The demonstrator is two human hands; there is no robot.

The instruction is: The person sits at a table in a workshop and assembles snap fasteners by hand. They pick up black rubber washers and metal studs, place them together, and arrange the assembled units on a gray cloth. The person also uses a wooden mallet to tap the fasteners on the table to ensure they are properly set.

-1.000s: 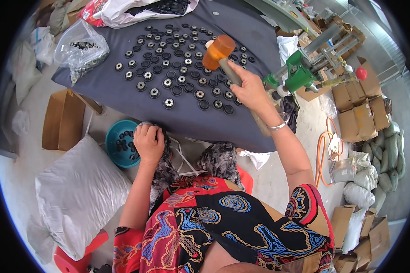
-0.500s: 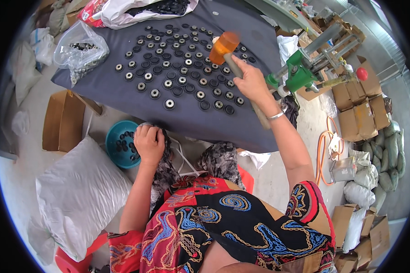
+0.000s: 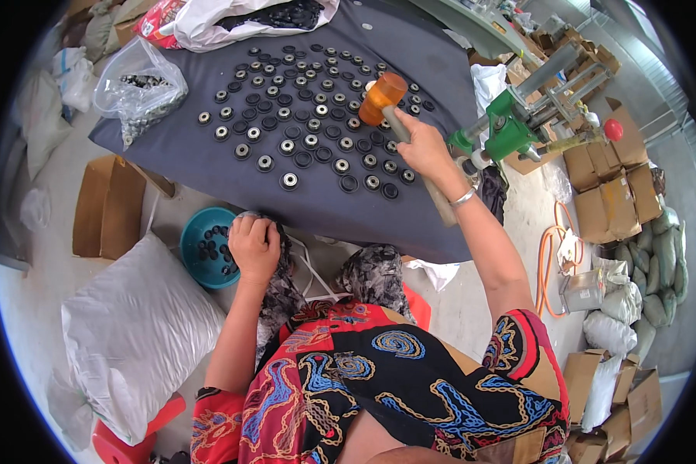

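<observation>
My right hand (image 3: 425,149) grips the pale handle of a mallet (image 3: 382,98), the index finger stretched along the handle. Its see-through orange head is over the right part of the spread of parts; I cannot tell whether it touches one. Many black round caps lie about the dark-covered table (image 3: 232,189), some with a metal bearing (image 3: 288,180) in the middle, others plain black (image 3: 349,183). My left hand (image 3: 254,246) rests on my left knee, fingers curled and holding nothing visible. Beside it stands a teal bowl (image 3: 191,259) with several black parts.
A clear bag of metal parts (image 3: 141,89) sits at the table's left corner; a white sack of black parts (image 3: 193,27) lies at the far edge. A green hand press (image 3: 510,127) stands at the right. A stuffed white sack (image 3: 135,325) and open carton (image 3: 104,205) flank my left side.
The mallet head has come down a little toward the parts, and my right hand has lowered with it. My left hand stays on the knee.
</observation>
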